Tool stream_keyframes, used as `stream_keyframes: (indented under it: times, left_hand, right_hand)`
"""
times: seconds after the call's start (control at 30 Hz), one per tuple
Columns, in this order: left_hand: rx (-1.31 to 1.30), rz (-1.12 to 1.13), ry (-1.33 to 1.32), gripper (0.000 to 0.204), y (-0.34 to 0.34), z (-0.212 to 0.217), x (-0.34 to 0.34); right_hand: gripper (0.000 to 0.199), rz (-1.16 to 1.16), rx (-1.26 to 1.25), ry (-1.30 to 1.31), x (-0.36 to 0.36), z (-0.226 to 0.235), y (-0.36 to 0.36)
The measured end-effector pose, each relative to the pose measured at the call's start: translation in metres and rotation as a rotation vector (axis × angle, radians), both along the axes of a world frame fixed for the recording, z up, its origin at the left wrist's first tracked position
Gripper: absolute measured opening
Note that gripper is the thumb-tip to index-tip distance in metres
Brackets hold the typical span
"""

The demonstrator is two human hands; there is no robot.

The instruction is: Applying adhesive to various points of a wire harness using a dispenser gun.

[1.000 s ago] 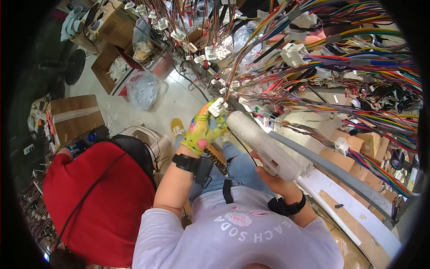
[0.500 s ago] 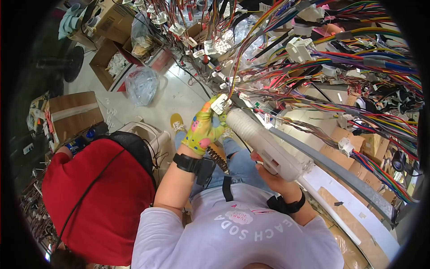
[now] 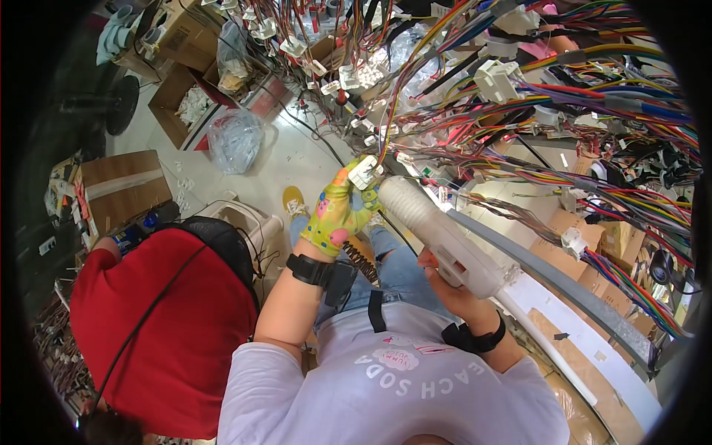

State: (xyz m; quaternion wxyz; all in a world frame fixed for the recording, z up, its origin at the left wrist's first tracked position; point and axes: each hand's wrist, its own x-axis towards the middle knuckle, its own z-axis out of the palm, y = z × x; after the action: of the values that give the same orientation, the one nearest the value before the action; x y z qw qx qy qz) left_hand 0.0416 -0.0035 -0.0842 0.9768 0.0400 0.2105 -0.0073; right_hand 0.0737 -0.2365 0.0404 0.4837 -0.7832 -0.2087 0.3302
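Head view: beside the pale tool (image 3: 450, 243), the left hand (image 3: 335, 213) pinched a connector (image 3: 364, 174), likely light, rigid, best held by its sides; the right hand (image 3: 451, 294) clasped the tool.

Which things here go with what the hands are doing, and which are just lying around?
In use:
white connector, in the gloved left hand
pale ribbed tool, in the right hand

Lying about, apparently:
clear plastic bag
taped cardboard box
open carton

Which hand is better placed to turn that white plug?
Probably the left hand: it wears a colourful glove and holds the white plug. The right hand is busy holding the chunky pale tool.
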Motion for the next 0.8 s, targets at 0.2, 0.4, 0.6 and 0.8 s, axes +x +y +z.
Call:
stream_keyframes:
  times: [0.2, 0.4, 0.6, 0.8]
  left_hand:
    - [0.04, -0.037, -0.003, 0.05, 0.001, 0.004, 0.001]
    - [-0.006, -0.03, 0.019, 0.047, 0.001, -0.007, -0.003]
    - [-0.221, -0.036, -0.006, 0.037, 0.003, -0.019, -0.004]
    - [-0.105, -0.061, 0.209, 0.044, 0.003, -0.01, -0.003]
  right_hand:
    - [0.026, 0.004, -0.013, 0.068, 0.002, 0.004, 0.003]
    - [0.026, -0.001, -0.01, 0.072, 0.001, 0.002, 0.001]
    - [0.024, 0.056, -0.015, 0.009, 0.002, 0.004, 0.002]
    - [0.023, 0.048, -0.03, 0.016, 0.001, 0.004, 0.001]
